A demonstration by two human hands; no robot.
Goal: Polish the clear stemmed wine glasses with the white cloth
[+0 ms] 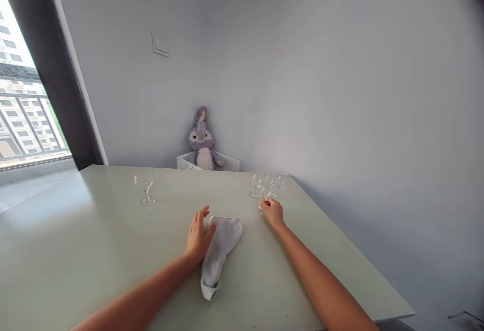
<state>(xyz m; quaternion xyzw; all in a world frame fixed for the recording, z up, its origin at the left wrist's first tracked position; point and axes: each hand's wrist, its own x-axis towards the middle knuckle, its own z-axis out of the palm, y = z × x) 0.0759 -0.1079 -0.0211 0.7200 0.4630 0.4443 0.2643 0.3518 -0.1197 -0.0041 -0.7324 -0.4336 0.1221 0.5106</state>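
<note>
Glasses point(270, 180) cluster at the table's point(113, 250) far right, where the right hand point(272, 211) pinches the front glass point(266, 193), seemingly low for steadiness, while the left hand point(198, 235), fingers parted, touches the cloth point(224, 238), perhaps steadying it.

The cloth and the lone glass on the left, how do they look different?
The cloth is whitish and opaque; the glass is clear.
The cloth lies loosely spread out; the glass stands upright on its foot.
The cloth is right by the left hand; the glass stands apart from both hands.
Both are on the table.
</note>
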